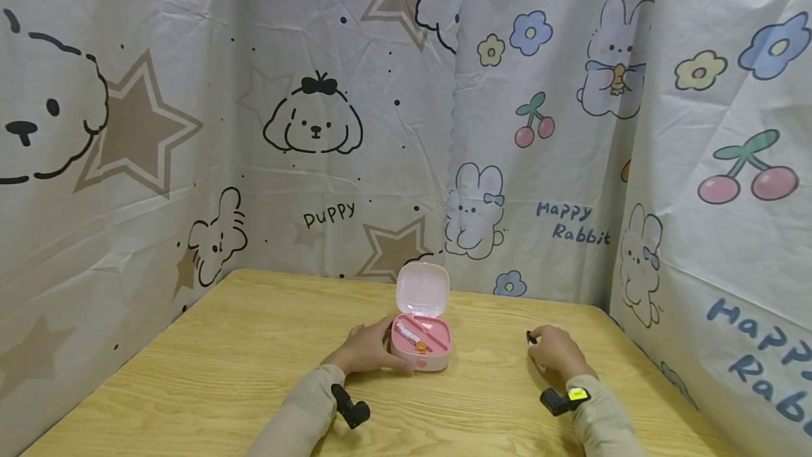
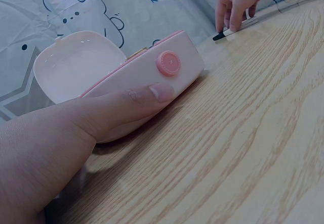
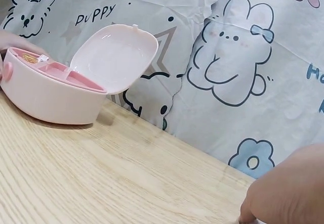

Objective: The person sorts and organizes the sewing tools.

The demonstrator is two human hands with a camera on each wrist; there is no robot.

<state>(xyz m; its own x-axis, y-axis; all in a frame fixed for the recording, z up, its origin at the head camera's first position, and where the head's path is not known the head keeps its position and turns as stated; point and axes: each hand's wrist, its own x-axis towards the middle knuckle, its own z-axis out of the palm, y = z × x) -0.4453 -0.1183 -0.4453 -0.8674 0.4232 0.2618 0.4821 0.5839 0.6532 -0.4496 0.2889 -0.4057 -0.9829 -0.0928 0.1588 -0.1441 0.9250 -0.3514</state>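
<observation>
A small pink box (image 1: 438,362) with a round front button stands on the table, its lid (image 1: 422,289) raised. My left hand (image 1: 364,350) grips the box from the left, its thumb (image 2: 162,92) along the front wall beside the button. Inside the pink tray lie a white strip-like item (image 1: 406,331) and a small round orange-gold piece (image 1: 421,347). Off to the right, my right hand (image 1: 558,351) pinches a slim white stick with a black end (image 2: 218,36) low at the tabletop. My fingers cover much of the stick; its exact kind I cannot tell.
The pale wooden table (image 1: 254,372) runs back to hanging cloth (image 1: 317,182) printed with puppies, rabbits and stars. More cloth closes off the left and right sides. Both wrists carry small black camera mounts (image 1: 349,407).
</observation>
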